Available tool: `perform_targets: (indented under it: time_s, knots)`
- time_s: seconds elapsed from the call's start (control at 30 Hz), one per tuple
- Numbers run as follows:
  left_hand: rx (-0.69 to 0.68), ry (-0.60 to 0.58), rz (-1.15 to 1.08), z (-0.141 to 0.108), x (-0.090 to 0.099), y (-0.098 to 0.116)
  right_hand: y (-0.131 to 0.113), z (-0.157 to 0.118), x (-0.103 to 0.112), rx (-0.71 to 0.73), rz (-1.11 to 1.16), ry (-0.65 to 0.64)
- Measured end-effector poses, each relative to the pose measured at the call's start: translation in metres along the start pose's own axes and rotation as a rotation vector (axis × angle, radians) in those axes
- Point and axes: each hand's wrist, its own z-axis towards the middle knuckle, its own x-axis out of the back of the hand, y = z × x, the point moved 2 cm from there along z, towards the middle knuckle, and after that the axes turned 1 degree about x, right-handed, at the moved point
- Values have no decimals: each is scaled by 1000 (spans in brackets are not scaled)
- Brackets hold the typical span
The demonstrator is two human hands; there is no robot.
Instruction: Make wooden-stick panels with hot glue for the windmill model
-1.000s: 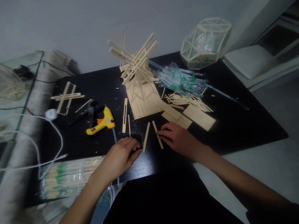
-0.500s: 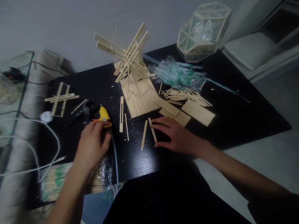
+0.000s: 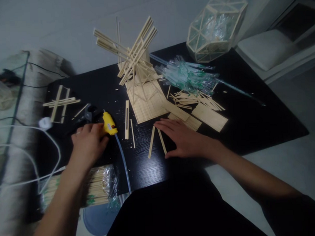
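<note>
The left hand point(image 3: 88, 142) lies over the handle of the yellow glue gun point(image 3: 109, 123) at about 9 o'clock on the black tabletop point(image 3: 250, 118). Its grip is curled round the gun's rear part, which the fingers hide, so only the barrel and nozzle end show. How firmly the hand has closed cannot be made out. A bluish glue stick point(image 3: 122, 160) runs from just below the gun toward 6 o'clock, its far end cut off by the tabletop's edge.

The right hand point(image 3: 182, 137) rests flat near the middle, grip spread open and holding nothing. Its fingertips lie on or just beside a short wooden stick point(image 3: 162, 142); a second stick point(image 3: 151, 142) lies just left of it, apart from the hand.

At 12 o'clock stands a windmill-like stick model point(image 3: 136, 60) on a slatted base. Clear wrappers point(image 3: 187, 75) are heaped toward 1 o'clock, and behind them sits a faceted stick-framed lantern point(image 3: 216, 26), partly cropped at the top. Dark pliers point(image 3: 86, 117) just above the left hand are hard to read. A wrapped stick bundle point(image 3: 98, 185) at 7 o'clock is half covered by the forearm
</note>
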Motion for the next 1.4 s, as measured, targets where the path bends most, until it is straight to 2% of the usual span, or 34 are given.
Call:
perform_targets:
  time_s: [0.1,0.17,0.23,0.3,0.47,0.63,0.77,0.93,1.17,1.4]
  knots:
    - [11,29,74,1,-2,-4,-2,-1,1,-3,-18,-7]
    - [-15,110,-10,-1,-3,-8,-3,-3,1,-11,-21,-16]
    - [-70,194,-153,-6,-2,-11,-4,-4,0,-16,-14,-5]
    - [-76,224,-334,-13,0,-12,-4,-6,-1,-29,2,23]
    - [73,194,-836,-27,0,-2,-2,-8,-9,-53,31,93]
    - [35,169,-1113,-26,-5,15,-3,-5,-19,-20,-28,143]
    - [16,195,-1166,-25,-12,25,-9,-2,-27,-36,-49,177]
    - [23,129,-1212,-23,-24,27,-18,6,-33,-48,-82,196]
    - [84,87,-1182,-25,-32,24,-14,19,-26,-6,-43,103]
    - [102,79,-1133,-27,-40,22,-8,16,-23,23,1,90]
